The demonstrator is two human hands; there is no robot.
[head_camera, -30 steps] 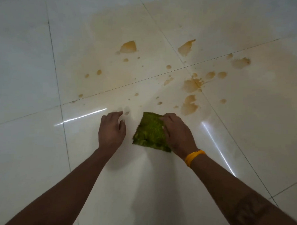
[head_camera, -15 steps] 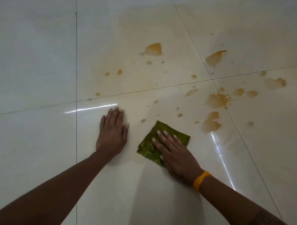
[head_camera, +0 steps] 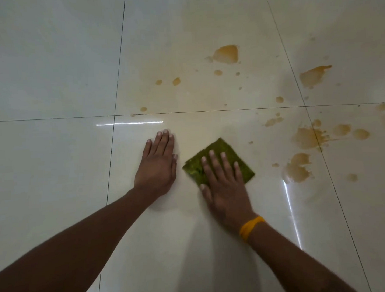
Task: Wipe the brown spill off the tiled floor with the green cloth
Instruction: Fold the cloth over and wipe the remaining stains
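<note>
**K:** While I pull up the head view, what's the right hand [head_camera: 225, 192] doing?

**M:** Flat on the square green fibrous cloth [head_camera: 218, 161], fingers [head_camera: 212, 164] straight and slightly spread, pressing down. No pinch, no curl. Thumb lies off the cloth's near-left edge on the tile. Yellow band [head_camera: 251, 227] on that wrist.

**K:** Cloth position?

**M:** Lying flat on the glossy cream tiled floor [head_camera: 55, 163], rotated so one corner points away from the person. Sits on the near-centre tile, just right of the left hand [head_camera: 158, 165], not touching it.

**K:** Left hand?

**M:** Palm down on bare tile, fingers straight and held close together, holding nothing.

**K:** Spill?

**M:** Brown liquid spill [head_camera: 306, 138] is scattered blots and droplets, all beyond and to the right of the cloth. Biggest patches: one cluster straddling the grout line to the right, one blot nearer the person below it, two more on the far tiles. Small drops trail leftward on the far-centre tile. Cloth is apart from every blot; nearest ones are well off to its right. Faint yellowish film over the far tiles.

**K:** Other views?

**M:** Head only.
</note>
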